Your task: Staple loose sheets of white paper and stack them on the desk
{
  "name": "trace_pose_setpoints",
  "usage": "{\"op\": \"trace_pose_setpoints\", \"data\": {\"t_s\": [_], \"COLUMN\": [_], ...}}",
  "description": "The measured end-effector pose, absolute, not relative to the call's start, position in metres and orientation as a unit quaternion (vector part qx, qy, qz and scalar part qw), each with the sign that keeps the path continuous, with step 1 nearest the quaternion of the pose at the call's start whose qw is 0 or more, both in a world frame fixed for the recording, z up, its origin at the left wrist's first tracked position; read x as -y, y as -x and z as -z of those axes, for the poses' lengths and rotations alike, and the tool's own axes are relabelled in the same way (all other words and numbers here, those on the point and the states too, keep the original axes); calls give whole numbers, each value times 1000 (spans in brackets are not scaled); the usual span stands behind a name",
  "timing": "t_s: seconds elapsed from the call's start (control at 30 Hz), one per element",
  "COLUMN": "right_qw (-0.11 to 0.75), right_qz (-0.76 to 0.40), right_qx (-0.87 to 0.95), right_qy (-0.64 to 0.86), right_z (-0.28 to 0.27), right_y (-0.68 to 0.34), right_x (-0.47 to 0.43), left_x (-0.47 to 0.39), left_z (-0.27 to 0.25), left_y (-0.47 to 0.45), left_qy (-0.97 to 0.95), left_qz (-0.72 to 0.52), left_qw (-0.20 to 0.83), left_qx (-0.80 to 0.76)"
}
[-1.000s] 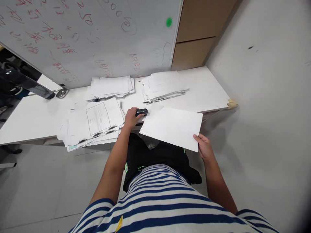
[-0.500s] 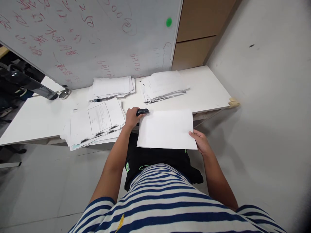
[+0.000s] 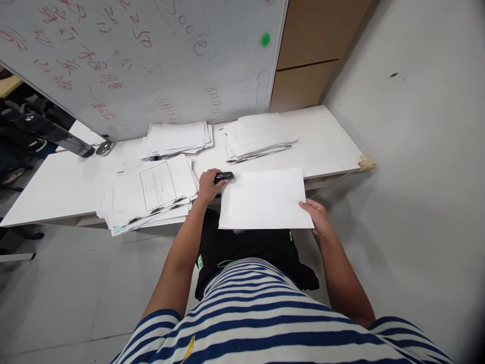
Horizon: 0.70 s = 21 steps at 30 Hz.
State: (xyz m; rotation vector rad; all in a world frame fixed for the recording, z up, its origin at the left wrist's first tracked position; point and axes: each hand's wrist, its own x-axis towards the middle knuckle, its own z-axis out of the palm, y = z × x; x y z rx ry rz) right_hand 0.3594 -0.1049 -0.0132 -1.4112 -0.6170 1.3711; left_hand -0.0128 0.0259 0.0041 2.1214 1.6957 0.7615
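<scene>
My left hand is closed around a black stapler, whose front end sits over the upper left corner of some white paper sheets. At the right edge of those sheets, my right hand pinches them with the thumb on top and the fingers beneath. The upper face of the sheets looks blank, and they overhang the front edge of the white desk. Whether a staple is in the corner cannot be seen. To the left of my left hand lies a pile of printed papers.
Two more paper stacks, one on the left and one on the right, lie along the back of the desk. Behind them stands a whiteboard with red writing. A dark bottle and a small round object are at the left. A wall rises at right.
The sheets' right side has tilted up slightly, with my right hand a little higher and further right. My left hand stays on the stapler at the corner. The whole view has shifted slightly.
</scene>
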Motion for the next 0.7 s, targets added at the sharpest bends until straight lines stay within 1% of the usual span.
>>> {"op": "trace_pose_setpoints", "data": {"t_s": [0.2, 0.27, 0.37, 0.43, 0.47, 0.57, 0.63, 0.7], "right_qw": [508, 507, 498, 493, 492, 497, 500, 499], "right_qz": [-580, -585, -591, -595, -596, -597, -595, -595], "right_qx": [262, 256, 260, 263, 263, 261, 259, 256], "right_qy": [580, 579, 578, 579, 578, 573, 573, 575], "right_z": [17, 18, 18, 17, 17, 16, 16, 17], "right_y": [-358, -358, -359, -359, -359, -358, -358, -358], "right_x": [100, 99, 99, 100, 100, 101, 101, 101], "left_x": [-20, -19, -24, -34, -40, -63, -77, -86], "left_z": [-12, -19, -32, -41, -44, -48, -45, -39], "left_y": [10, 9, 6, 0, -4, -18, -28, -36], "left_qy": [-752, -741, -689, -631, -603, -557, -560, -578], "left_qz": [-233, -216, -187, -200, -220, -266, -244, -210], "left_qw": [157, 183, 256, 273, 258, 170, 135, 128], "left_qx": [-595, -608, -652, -698, -722, -768, -780, -778]}}
